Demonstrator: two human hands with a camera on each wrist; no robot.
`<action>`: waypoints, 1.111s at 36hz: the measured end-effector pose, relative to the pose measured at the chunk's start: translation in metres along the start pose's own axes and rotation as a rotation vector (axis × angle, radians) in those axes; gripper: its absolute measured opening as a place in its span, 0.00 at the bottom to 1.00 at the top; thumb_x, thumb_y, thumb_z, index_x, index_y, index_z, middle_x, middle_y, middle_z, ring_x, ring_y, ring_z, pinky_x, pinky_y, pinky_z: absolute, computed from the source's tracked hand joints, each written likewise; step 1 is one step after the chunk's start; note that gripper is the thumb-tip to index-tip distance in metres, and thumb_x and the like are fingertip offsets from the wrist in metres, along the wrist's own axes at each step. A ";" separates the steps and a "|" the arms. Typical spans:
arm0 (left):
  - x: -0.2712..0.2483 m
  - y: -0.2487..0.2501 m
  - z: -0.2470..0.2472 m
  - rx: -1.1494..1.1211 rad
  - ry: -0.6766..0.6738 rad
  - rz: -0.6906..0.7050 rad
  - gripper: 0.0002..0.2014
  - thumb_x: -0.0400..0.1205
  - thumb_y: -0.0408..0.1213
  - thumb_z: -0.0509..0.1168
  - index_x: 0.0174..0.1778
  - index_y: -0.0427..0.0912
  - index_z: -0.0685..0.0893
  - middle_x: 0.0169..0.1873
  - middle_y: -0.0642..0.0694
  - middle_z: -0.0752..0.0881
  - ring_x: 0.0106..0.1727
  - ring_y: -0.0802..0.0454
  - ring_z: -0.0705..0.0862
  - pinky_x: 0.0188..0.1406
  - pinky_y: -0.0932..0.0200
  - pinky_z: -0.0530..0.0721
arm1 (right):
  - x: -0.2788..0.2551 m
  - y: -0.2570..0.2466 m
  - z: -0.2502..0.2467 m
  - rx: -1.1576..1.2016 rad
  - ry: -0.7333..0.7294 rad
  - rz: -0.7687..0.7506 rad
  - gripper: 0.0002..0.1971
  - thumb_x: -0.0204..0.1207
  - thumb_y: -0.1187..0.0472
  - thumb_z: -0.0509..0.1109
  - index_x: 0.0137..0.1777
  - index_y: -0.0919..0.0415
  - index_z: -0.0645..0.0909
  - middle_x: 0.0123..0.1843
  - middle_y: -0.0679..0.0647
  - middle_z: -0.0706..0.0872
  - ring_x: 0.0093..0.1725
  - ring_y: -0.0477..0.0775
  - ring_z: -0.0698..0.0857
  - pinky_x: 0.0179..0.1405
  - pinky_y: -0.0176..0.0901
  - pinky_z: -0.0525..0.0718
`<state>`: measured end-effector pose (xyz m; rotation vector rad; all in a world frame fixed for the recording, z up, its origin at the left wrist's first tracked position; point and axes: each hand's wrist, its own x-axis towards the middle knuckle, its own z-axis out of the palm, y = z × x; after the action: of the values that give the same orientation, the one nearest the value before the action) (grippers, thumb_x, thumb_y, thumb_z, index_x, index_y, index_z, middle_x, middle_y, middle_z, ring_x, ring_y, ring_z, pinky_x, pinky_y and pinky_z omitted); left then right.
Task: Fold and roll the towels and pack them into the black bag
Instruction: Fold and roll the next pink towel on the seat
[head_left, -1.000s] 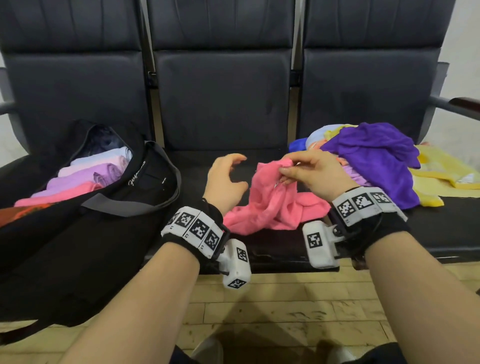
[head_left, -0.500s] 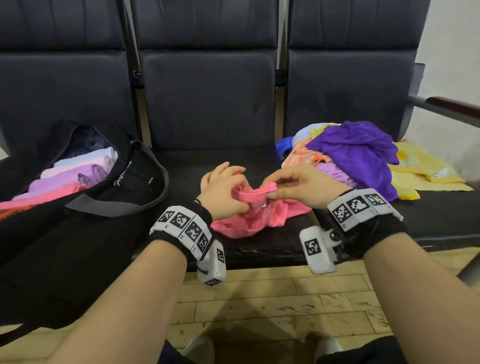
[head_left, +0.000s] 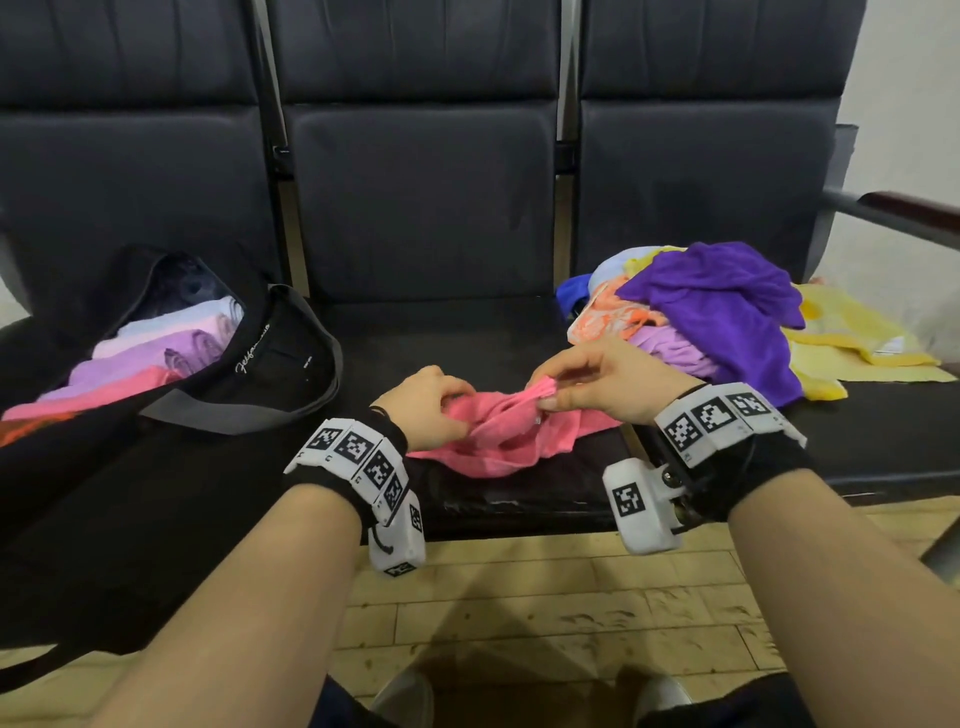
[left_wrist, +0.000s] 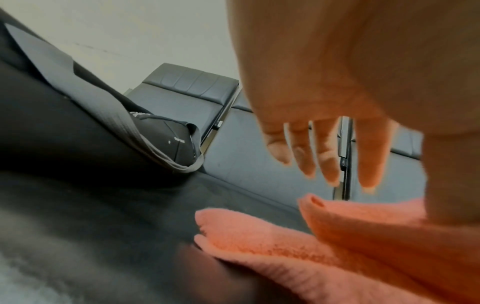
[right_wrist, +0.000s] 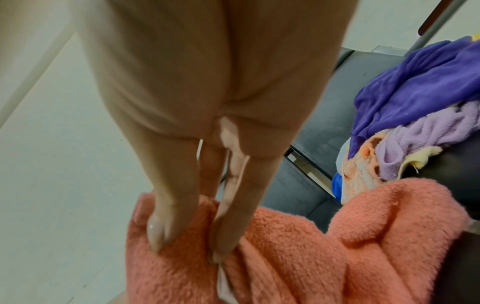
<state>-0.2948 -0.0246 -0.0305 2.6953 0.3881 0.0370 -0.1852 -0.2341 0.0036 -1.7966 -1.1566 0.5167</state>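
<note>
I've got the pink towel (head_left: 511, 436) bunched on the mid seat of the bench (head_left: 467, 338), R hand (head_left: 602, 382) pinching its top edge, L hand (head_left: 426, 410) gripping the cloth just left, so I'd spread it sideways btw both; bag (head_left: 270, 364) lies far left.

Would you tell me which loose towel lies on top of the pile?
The dark purple towel: it drapes over the orange, lilac and yellow ones on the right seat.

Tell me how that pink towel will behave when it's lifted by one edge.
The pink towel lies crumpled in soft folds, so it will probably hang limp. Its fuzzy pile suggests the right hand, pinching an edge, won't slip. It looks thin, so likely light.
</note>
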 end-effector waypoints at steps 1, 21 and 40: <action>0.001 0.000 0.002 0.020 0.014 0.018 0.25 0.73 0.42 0.71 0.68 0.56 0.81 0.54 0.52 0.74 0.58 0.49 0.76 0.64 0.48 0.78 | -0.001 0.000 -0.001 -0.005 -0.006 0.006 0.11 0.70 0.71 0.76 0.54 0.68 0.87 0.51 0.67 0.90 0.54 0.62 0.89 0.62 0.45 0.85; 0.017 0.009 0.016 -0.515 0.153 0.045 0.13 0.74 0.31 0.64 0.51 0.53 0.81 0.52 0.48 0.80 0.48 0.57 0.79 0.54 0.61 0.76 | -0.012 -0.002 -0.001 0.008 0.057 0.047 0.09 0.72 0.73 0.74 0.51 0.75 0.86 0.46 0.69 0.90 0.43 0.49 0.89 0.51 0.36 0.86; -0.001 0.035 0.011 -0.349 0.144 0.249 0.09 0.78 0.43 0.70 0.50 0.47 0.91 0.45 0.53 0.90 0.49 0.57 0.86 0.57 0.55 0.83 | -0.012 -0.005 -0.001 -0.038 0.094 0.091 0.09 0.71 0.71 0.76 0.50 0.62 0.89 0.47 0.63 0.91 0.48 0.52 0.90 0.56 0.43 0.87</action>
<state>-0.2857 -0.0600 -0.0259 2.3837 0.0751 0.3404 -0.1929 -0.2448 0.0070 -1.8925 -1.0309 0.4602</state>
